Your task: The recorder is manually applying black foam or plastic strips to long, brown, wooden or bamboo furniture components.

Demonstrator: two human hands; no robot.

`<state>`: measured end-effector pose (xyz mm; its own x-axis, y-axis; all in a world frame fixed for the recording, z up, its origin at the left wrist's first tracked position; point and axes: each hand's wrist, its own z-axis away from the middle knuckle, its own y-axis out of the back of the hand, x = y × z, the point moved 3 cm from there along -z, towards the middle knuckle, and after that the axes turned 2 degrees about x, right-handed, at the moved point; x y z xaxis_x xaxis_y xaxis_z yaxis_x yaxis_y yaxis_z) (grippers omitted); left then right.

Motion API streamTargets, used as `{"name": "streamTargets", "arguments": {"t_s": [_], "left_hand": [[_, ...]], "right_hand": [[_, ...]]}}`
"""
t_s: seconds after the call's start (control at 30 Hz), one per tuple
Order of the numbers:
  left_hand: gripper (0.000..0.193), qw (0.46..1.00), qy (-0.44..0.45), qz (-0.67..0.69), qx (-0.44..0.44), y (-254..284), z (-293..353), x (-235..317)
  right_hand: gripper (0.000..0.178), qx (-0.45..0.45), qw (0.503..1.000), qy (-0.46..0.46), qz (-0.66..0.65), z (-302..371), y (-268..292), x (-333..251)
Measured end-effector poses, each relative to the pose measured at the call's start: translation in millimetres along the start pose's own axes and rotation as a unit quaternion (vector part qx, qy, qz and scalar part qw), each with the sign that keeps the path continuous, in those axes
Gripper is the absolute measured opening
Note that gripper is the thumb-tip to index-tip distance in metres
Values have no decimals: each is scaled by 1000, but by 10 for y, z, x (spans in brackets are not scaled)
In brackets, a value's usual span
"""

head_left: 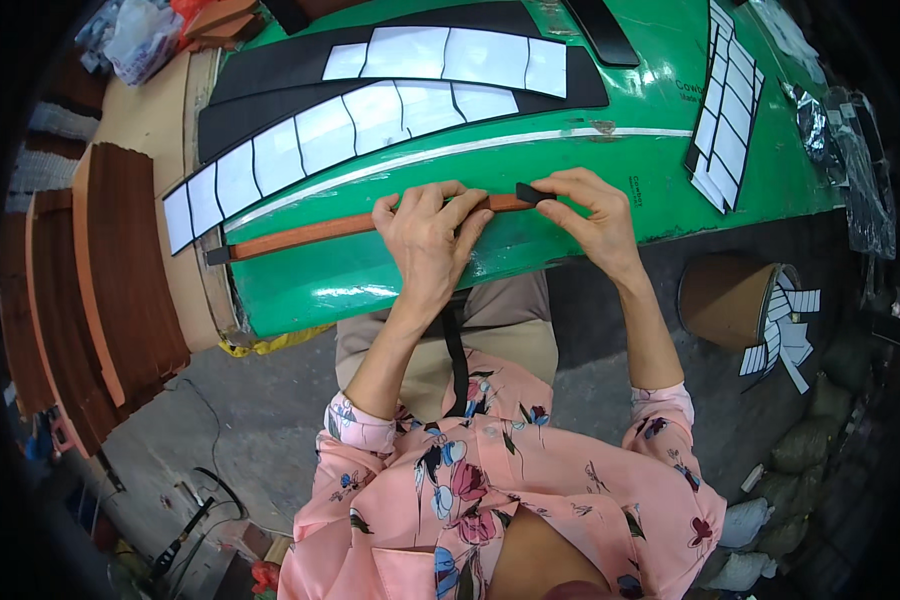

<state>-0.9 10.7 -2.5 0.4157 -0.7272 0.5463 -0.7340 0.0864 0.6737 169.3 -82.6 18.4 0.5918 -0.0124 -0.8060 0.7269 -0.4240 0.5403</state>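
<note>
Two bare hands work near each other on a narrow brown strip that lies lengthwise along the near side of a green table (345, 293). The left hand (425, 240) closes thumb and fingers over the strip (310, 238), toward its right end. The right hand (595, 215) pinches a small black tab (530, 194) at that end. The far left end has a dark tip (217, 257).

The strip looks light and fairly stiff, easiest to grip across its narrow width; its smooth face may slide on the glossy table. The tab seems thin and bendable, best pinched by its edges.

Beyond, a curved black sheet carries glossy white panels (300, 143) in a row; another white-panelled piece (727, 110) stands at right. Left are stacked brown slats (130, 270), gently curved; lower right, a round brown bin (710, 297).
</note>
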Motion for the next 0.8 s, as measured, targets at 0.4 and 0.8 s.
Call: {"name": "streamTargets", "arguments": {"t_s": [0.4, 0.8], "left_hand": [[19, 1000, 2, -10, 7, -6, -66, -5], [17, 1000, 21, 3, -13, -7, -63, -11]], "right_hand": [[22, -43, 989, 98, 100, -164, -101, -75], [22, -53, 989, 92, 101, -169, -123, -57]]}}
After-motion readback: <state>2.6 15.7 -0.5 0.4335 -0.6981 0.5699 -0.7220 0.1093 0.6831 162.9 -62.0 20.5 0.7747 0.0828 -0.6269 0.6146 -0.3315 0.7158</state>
